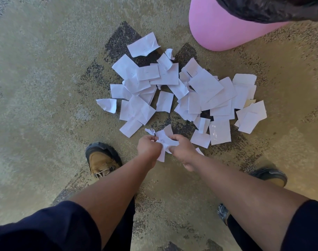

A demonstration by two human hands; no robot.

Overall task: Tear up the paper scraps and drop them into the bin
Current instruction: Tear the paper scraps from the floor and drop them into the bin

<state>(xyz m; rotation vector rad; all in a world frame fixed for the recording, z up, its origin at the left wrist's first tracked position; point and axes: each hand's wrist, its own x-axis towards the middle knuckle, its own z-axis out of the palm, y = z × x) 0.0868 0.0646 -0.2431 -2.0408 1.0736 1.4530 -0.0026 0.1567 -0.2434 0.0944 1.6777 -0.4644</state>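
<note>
Both hands grip one crumpled scrap of paper (164, 140) between them: the left hand (148, 146) pinches its left edge, the right hand (181, 148) curls round its right side. Beyond lies one pile of white scraps (181, 91), too many and too overlapped to count, on the carpet (45, 78). One pink bin (214, 26) with a black liner (270, 8) stands past the pile. Two shoes flank the arms.

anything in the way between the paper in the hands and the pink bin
Nothing upright blocks it. Both the left hand and right hand grip the torn paper; between it and the pink bin only the flat pile of scraps lies on the carpet.
</note>
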